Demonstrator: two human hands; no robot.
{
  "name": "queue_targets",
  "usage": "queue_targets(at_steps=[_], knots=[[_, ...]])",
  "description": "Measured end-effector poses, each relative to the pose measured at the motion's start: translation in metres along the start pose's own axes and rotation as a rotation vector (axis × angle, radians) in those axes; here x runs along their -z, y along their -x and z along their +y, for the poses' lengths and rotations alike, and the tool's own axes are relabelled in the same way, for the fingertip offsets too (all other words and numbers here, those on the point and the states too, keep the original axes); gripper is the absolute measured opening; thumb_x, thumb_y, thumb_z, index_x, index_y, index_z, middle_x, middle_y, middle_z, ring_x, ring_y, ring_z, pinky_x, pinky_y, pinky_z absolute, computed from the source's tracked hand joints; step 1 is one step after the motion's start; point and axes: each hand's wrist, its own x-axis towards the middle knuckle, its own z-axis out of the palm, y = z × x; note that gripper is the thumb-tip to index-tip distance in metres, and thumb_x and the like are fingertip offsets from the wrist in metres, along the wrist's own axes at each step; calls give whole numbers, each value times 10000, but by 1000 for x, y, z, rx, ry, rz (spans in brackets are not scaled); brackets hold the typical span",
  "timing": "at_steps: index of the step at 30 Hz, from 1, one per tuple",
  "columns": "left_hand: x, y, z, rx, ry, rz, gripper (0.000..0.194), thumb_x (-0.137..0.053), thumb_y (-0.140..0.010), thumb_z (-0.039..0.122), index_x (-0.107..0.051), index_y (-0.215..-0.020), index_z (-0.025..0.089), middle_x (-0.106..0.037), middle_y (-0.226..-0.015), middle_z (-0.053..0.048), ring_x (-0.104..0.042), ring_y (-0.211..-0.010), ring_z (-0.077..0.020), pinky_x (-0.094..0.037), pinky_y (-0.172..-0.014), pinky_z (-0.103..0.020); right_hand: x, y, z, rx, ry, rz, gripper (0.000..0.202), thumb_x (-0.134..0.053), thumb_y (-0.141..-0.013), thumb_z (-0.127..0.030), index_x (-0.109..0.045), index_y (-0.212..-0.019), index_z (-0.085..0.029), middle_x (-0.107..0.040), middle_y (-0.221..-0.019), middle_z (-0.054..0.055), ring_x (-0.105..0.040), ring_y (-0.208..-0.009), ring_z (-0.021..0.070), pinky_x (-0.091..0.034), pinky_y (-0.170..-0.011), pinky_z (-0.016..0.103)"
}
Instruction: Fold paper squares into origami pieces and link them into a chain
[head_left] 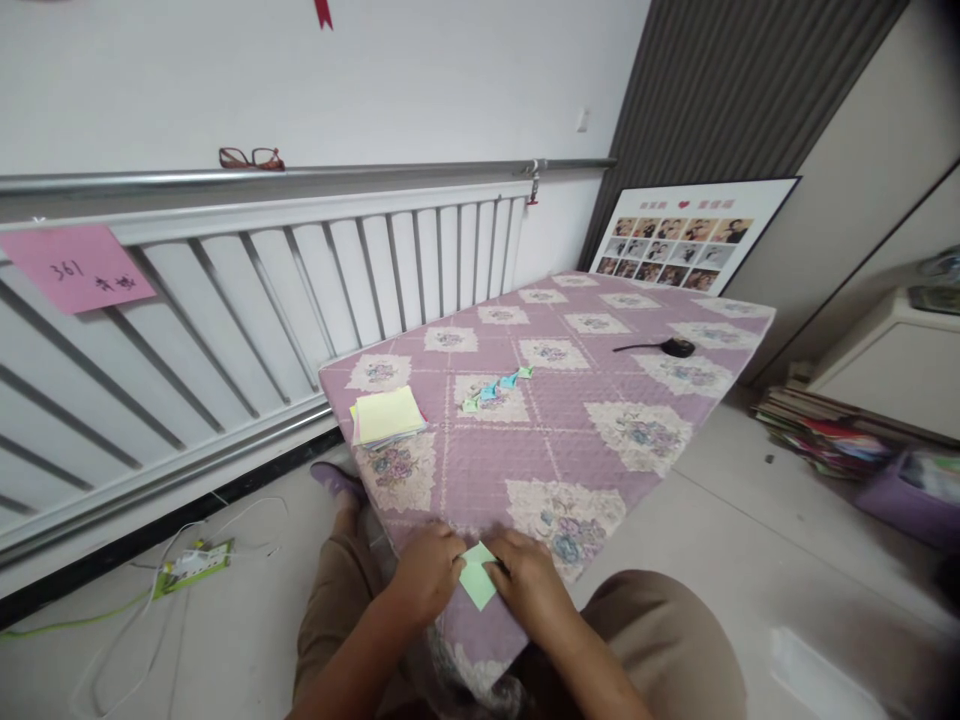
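A light green square of paper [478, 580] lies turned like a diamond on the near end of the cloth-covered table, with a crease across its upper part. My left hand [429, 568] grips its left corner, fingers curled. My right hand [531, 582] pinches the right corner, its fingers partly blurred. Farther back on the cloth sits a diagonal row of several small folded papers, green and blue [489, 391]. To their left rests a stack of paper sheets [390, 415], pale yellow on top, with other colours showing at its edges.
The table bears a purple floral cloth [487, 470]. A black long-handled object [677, 347] lies toward its far right. A white radiator [262, 300] runs along the left, glasses [252, 158] on the pipe above. A power strip [193, 570] with cables is on the floor.
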Motion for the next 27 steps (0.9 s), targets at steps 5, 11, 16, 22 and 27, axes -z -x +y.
queue_targets(at_steps=[5, 11, 16, 22, 27], knots=[[-6, 5, -4, -33, -70, 9, 222, -415, -920, 200, -628, -857, 183, -588, -927, -47, -509, -912, -190, -374, -816, -315, -14, 6, 7, 88, 117, 131, 54, -576, -819, -172, -599, -786, -208, -598, -809, 21, -543, -821, 199, -348, -761, 326], [-13, 15, -8, -146, -204, 31, 194, -446, -937, 223, -635, -980, 217, -587, -958, -39, -491, -928, -196, -394, -827, -325, -16, 16, 11, 234, 229, 177, 109, -556, -858, -167, -606, -772, -211, -587, -774, 23, -512, -763, 191, -346, -738, 332], [-16, 25, -6, -163, -288, 40, 248, -500, -922, 252, -568, -1162, 253, -578, -1029, -38, -486, -955, -200, -403, -836, -337, -9, 24, 8, 288, 204, 168, 102, -568, -853, -172, -642, -886, -234, -597, -813, 26, -509, -789, 196, -366, -779, 352], [-20, 42, 2, -156, -397, 54, 359, -466, -939, 307, -473, -1292, 370, -538, -1174, -54, -483, -1033, -241, -430, -838, -387, -3, 37, 9, 304, 94, 115, 305, -560, -844, -144, -604, -1132, -235, -615, -1037, 69, -527, -965, 227, -381, -877, 391], [-33, 56, -1, -190, -408, 100, 416, -483, -928, 314, -431, -1328, 416, -462, -1324, -90, -432, -1157, -296, -413, -910, -469, 0, 37, 6, 229, 43, 50, 251, -537, -871, -178, -622, -1094, -254, -626, -1049, 61, -547, -991, 220, -370, -900, 391]])
